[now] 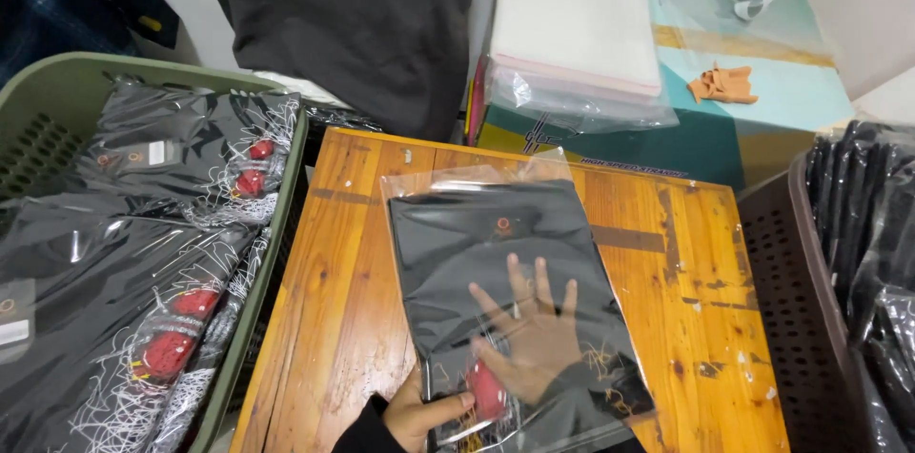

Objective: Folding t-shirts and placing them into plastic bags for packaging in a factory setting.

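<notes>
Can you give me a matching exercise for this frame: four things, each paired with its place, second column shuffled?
Things:
1. bagged black garment
2. green basket
3. brown basket
4. orange scraps

Places:
A. on the teal box behind the table
B. right of the table
C. flat on the wooden table, with the right hand inside the bag and the left hand at its near edge
D. left of the table, full of packed black garments

Pairs: 1-C, 2-D, 3-B, 4-A
</notes>
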